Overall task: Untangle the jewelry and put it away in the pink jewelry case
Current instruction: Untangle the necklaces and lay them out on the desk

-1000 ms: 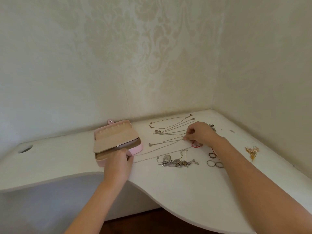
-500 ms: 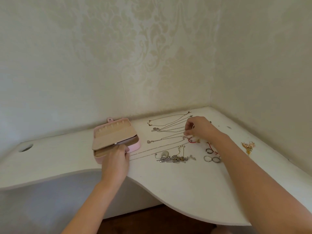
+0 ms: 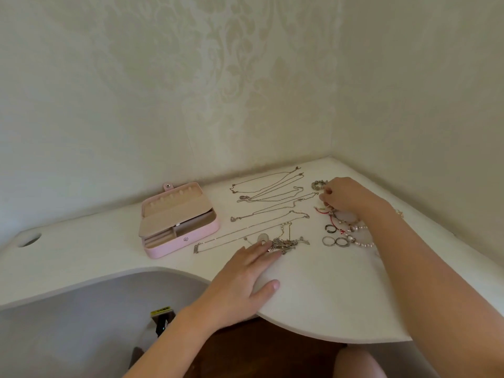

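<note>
Though thin silver chains (image 3: 270,199) lie straightened, the open pink jewelry case (image 3: 188,241) looks unfilled; my left hand (image 3: 245,279) lies flat on a silver tangle (image 3: 286,244), right hand (image 3: 346,195) curled, grip unclear.

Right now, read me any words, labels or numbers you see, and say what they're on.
Too blurred to read: dark print on the yellow label of a dark object under the desk.
No writing visible: pink jewelry case.
</note>
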